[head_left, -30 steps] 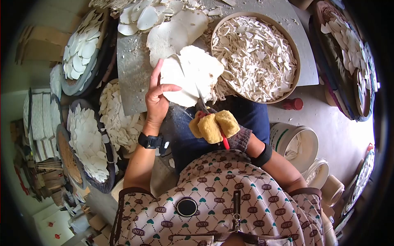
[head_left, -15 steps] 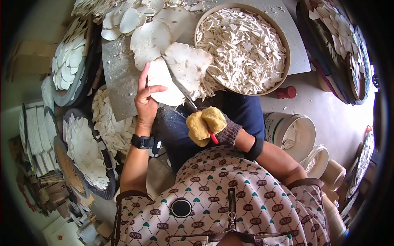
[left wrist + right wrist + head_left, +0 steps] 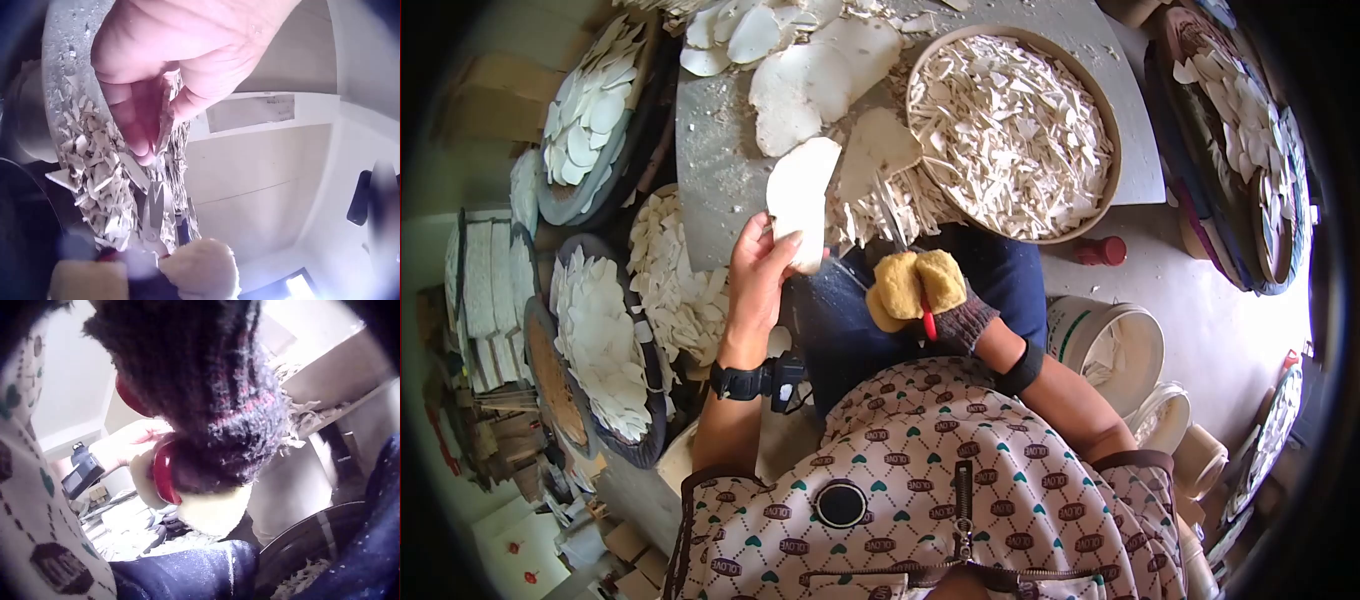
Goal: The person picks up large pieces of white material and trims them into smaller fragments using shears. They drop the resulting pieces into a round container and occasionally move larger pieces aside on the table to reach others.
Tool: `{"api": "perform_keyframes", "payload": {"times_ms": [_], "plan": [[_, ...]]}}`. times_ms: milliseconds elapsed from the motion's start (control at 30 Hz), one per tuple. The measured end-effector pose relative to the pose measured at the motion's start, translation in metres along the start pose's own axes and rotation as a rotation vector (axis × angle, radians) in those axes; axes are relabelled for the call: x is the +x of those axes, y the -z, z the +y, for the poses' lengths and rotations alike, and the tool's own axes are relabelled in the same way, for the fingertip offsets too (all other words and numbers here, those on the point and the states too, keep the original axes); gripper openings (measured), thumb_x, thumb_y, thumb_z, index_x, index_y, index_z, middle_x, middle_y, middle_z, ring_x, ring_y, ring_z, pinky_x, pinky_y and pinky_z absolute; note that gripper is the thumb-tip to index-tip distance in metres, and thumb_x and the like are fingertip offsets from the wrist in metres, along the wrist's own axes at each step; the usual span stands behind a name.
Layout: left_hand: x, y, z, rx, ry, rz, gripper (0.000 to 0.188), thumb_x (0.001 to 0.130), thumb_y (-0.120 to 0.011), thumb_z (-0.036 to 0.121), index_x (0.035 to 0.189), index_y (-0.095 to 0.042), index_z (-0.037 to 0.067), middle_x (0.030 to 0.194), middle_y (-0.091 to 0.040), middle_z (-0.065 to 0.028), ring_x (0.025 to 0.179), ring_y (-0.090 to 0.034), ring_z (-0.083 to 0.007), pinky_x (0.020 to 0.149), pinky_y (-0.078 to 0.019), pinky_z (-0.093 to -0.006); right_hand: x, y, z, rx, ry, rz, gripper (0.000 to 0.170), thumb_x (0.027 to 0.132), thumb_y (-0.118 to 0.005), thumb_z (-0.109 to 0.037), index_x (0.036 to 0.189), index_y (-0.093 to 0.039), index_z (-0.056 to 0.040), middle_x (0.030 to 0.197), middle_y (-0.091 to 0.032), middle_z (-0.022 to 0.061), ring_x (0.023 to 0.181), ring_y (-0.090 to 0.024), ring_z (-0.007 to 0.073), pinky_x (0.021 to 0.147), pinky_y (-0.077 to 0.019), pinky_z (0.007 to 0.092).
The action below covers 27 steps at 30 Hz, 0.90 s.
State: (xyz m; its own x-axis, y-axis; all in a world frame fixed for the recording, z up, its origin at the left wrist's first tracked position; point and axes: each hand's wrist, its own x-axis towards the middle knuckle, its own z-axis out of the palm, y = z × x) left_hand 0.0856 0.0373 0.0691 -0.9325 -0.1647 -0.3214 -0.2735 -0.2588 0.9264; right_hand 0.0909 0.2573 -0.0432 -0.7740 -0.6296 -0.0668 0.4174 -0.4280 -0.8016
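Note:
The bare left hand point(image 3: 758, 275) pinches the lower end of a long white slice point(image 3: 802, 190), thumb on its face. In the left wrist view, that slice point(image 3: 165, 122) shows edge-on between thumb and fingers of the left hand point(image 3: 181, 50). The gloved right hand point(image 3: 930, 300), with yellow foam pads point(image 3: 915, 285), grips red-handled scissors, whose blades point(image 3: 891, 215) point up at a separate darker slice point(image 3: 880, 148). The blades point(image 3: 154, 215) look parted in the left wrist view. A red handle loop point(image 3: 165, 472) curves round the right hand's glove point(image 3: 219, 412) in the right wrist view.
A round tray point(image 3: 1116, 150) of cut white strips stands on the metal table point(image 3: 710, 200), right of the scissors. Larger slices point(image 3: 800, 95) lie behind. White buckets point(image 3: 1090, 330) and a red-lidded jar point(image 3: 1104, 251) stand at the right; trays of slices point(image 3: 600, 345) at the left.
The left hand's slice has come apart from the darker slice, which now lies over the strips. The left hand has turned and lowered slightly; the scissors point more upright.

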Motion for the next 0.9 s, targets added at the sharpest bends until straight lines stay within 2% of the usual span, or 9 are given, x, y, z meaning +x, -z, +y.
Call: {"api": "perform_keyframes", "payload": {"times_ms": [67, 133, 233, 267, 500, 633, 667, 733, 900], "plan": [[-0.010, 0.000, -0.005, 0.037, 0.026, -0.035, 0.031, 0.083, -0.050, -0.002, 0.114, -0.043, -0.002, 0.097, -0.060, -0.0122, 0.080, -0.062, -0.0183, 0.070, -0.0538, -0.0318, 0.001, -0.003, 0.003, -0.058, 0.028, 0.016, 0.020, 0.089, -0.049, -0.009, 0.105, -0.053, 0.0011, 0.103, -0.059, 0.0118, 0.097, -0.058, 0.0219, 0.088, -0.0467, 0.0340], [-0.020, -0.003, -0.009, 0.084, 0.053, -0.049, 0.032, 0.082, -0.050, -0.003, 0.113, -0.043, -0.001, 0.095, -0.062, -0.0129, 0.077, -0.063, -0.0187, 0.067, -0.0533, -0.0295, 0.004, 0.001, 0.023, 0.485, -0.011, 0.063, 0.019, 0.088, -0.049, -0.010, 0.104, -0.054, -0.0006, 0.102, -0.059, 0.0112, 0.096, -0.058, 0.0217, 0.087, -0.0465, 0.0340], [-0.029, -0.009, -0.014, 0.083, 0.093, -0.096, 0.033, 0.082, -0.052, -0.002, 0.114, -0.043, -0.001, 0.092, -0.062, -0.0123, 0.075, -0.063, -0.0177, 0.067, -0.0527, -0.0282, 0.005, -0.006, 0.000, 0.108, 0.038, 0.048, 0.019, 0.088, -0.050, -0.010, 0.104, -0.054, -0.0020, 0.102, -0.059, 0.0113, 0.097, -0.058, 0.0215, 0.087, -0.0463, 0.0342], [-0.032, -0.013, -0.012, 0.081, 0.108, -0.073, 0.034, 0.082, -0.056, -0.001, 0.114, -0.044, -0.003, 0.090, -0.063, -0.0112, 0.074, -0.062, -0.0140, 0.067, -0.0500, -0.0246, 0.006, -0.010, -0.013, -0.296, 0.119, 0.027, 0.019, 0.088, -0.050, -0.010, 0.104, -0.054, -0.0021, 0.103, -0.059, 0.0114, 0.097, -0.058, 0.0214, 0.087, -0.0461, 0.0342], [-0.035, -0.010, -0.018, 0.108, 0.097, -0.105, 0.042, 0.082, -0.057, 0.003, 0.121, -0.041, 0.000, 0.092, -0.063, -0.0109, 0.075, -0.063, -0.0167, 0.064, -0.0521, -0.0247, 0.002, -0.009, -0.012, 0.201, 0.050, -0.007, 0.023, 0.086, -0.056, -0.013, 0.105, -0.053, -0.0009, 0.103, -0.058, 0.0095, 0.097, -0.057, 0.0193, 0.088, -0.0462, 0.0324], [-0.029, -0.018, -0.033, -0.024, -0.304, 0.295, 0.049, 0.084, -0.054, 0.001, 0.128, -0.031, 0.003, 0.100, -0.059, -0.0154, 0.074, -0.063, -0.0223, 0.065, -0.0540, -0.0278, 0.002, -0.004, -0.009, 0.421, -0.101, -0.057, 0.025, 0.086, -0.057, -0.013, 0.106, -0.052, 0.0008, 0.104, -0.057, 0.0094, 0.097, -0.056, 0.0181, 0.088, -0.0461, 0.0323], [-0.026, -0.018, -0.036, -0.020, -0.351, 0.340, 0.048, 0.085, -0.053, 0.001, 0.127, -0.032, 0.002, 0.101, -0.058, -0.0160, 0.073, -0.063, -0.0223, 0.065, -0.0543, -0.0280, 0.001, -0.005, -0.005, 0.338, -0.179, 0.025, 0.031, 0.079, -0.066, -0.018, 0.104, -0.054, -0.0034, 0.100, -0.059, 0.0075, 0.093, -0.058, 0.0180, 0.085, -0.0472, 0.0306], [-0.020, -0.021, -0.037, -0.047, -0.415, 0.418, 0.043, 0.086, -0.052, 0.002, 0.125, -0.034, 0.002, 0.101, -0.058, -0.0165, 0.072, -0.063, -0.0223, 0.064, -0.0547, -0.0275, 0.001, -0.003, 0.001, -0.209, 0.006, -0.016, 0.036, 0.073, -0.070, -0.022, 0.102, -0.056, -0.0069, 0.095, -0.060, 0.0062, 0.089, -0.059, 0.0186, 0.081, -0.0479, 0.0296], [-0.013, -0.026, -0.032, -0.058, -0.342, 0.373, 0.053, 0.085, -0.054, 0.002, 0.127, -0.023, 0.006, 0.104, -0.055, -0.0164, 0.072, -0.063, -0.0219, 0.062, -0.0545, -0.0277, -0.002, -0.010, 0.000, -0.548, 0.072, -0.042, 0.040, 0.061, -0.074, -0.028, 0.093, -0.058, -0.0113, 0.088, -0.062, 0.0056, 0.082, -0.060, 0.0229, 0.073, -0.0487, 0.0302]]}}
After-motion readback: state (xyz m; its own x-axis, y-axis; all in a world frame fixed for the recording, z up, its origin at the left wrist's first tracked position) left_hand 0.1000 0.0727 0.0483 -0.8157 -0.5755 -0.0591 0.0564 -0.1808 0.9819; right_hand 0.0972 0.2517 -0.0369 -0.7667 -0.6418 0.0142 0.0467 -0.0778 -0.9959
